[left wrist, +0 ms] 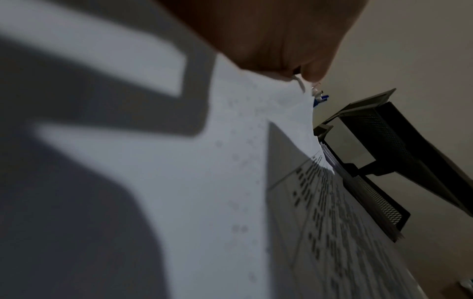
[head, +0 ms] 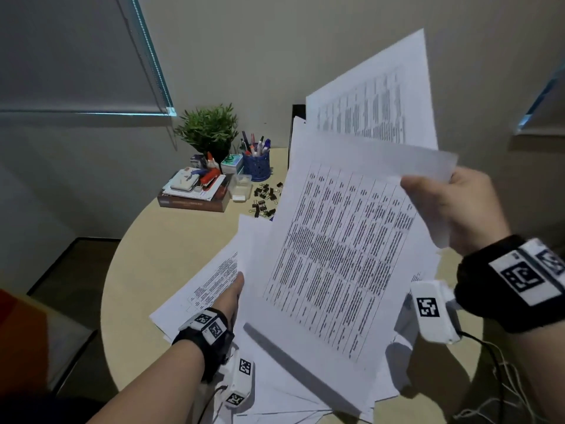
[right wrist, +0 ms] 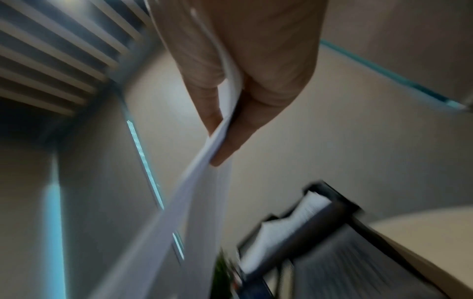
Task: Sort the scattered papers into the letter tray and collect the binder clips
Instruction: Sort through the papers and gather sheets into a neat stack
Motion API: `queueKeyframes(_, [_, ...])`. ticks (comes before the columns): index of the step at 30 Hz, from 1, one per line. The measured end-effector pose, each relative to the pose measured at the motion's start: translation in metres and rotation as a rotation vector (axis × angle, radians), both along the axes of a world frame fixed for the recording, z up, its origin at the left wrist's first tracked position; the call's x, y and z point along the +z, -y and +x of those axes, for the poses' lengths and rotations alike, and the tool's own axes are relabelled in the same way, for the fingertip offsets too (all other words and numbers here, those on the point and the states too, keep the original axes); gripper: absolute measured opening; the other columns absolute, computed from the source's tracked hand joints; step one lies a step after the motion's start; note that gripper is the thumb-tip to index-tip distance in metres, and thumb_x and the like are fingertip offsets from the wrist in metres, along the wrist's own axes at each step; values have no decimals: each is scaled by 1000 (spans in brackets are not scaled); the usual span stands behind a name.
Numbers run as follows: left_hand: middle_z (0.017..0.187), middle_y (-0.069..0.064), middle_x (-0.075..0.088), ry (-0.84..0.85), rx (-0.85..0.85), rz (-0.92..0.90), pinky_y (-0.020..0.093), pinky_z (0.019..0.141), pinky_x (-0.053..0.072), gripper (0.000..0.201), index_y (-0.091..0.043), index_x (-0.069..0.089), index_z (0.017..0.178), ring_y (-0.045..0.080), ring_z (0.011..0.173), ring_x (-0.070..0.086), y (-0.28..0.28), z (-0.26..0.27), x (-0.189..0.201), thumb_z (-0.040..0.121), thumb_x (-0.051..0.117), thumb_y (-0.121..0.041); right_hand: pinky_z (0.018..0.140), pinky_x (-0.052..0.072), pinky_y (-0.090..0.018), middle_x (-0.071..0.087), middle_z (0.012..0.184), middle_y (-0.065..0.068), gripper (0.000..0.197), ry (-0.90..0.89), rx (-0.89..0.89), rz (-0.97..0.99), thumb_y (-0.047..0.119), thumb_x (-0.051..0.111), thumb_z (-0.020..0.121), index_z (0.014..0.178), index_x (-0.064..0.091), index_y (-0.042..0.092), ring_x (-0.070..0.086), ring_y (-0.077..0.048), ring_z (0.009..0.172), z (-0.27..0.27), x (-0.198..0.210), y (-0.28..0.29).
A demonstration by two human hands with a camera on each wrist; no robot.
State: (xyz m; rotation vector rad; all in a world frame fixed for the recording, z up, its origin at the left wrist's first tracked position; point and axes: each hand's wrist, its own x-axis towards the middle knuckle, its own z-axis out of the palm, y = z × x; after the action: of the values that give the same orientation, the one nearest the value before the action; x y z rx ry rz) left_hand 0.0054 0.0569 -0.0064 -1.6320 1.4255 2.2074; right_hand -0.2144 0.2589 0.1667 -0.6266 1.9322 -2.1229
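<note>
My right hand is raised over the round table and pinches a few printed sheets by their right edge, thumb in front; the right wrist view shows the sheets between thumb and fingers. A further sheet fans up behind. My left hand pinches the left edge of a sheet low over the scattered papers; its fingers are hidden. The black mesh letter tray holds some sheets and is mostly hidden in the head view. Several black binder clips lie loose behind the papers.
At the back of the beige table stand a potted plant, a blue pen cup, a small clear box and a book stack with a red stapler. A wall is close behind.
</note>
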Motion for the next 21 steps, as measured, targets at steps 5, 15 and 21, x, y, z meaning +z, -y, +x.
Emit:
queueKeyframes(5, [111, 9, 65, -149, 65, 56, 39, 71, 50, 69, -11, 48, 134, 29, 93, 63, 7, 1, -1, 91, 31, -62, 48, 48, -12, 69, 57, 7, 11, 279, 34, 85, -6, 60, 86, 96, 63, -3, 64, -1, 51, 0, -66, 4])
queueKeyframes(15, [140, -1, 51, 60, -223, 24, 63, 103, 17, 91, -14, 2, 150, 20, 143, 23, 2, 3, 1, 86, 61, -40, 64, 52, -19, 67, 89, -3, 21, 442, -81, 181, 0, 61, 88, 109, 61, 3, 63, -15, 77, 11, -140, 14])
queueKeyframes(21, [132, 23, 52, 158, -232, -315, 48, 92, 50, 91, 7, 33, 139, 38, 121, 52, 8, -5, -22, 68, 83, -18, 105, 36, -34, 49, 140, -9, 77, 532, -122, 116, 34, 69, 83, 142, 34, -3, 48, -23, 129, 9, -136, 24])
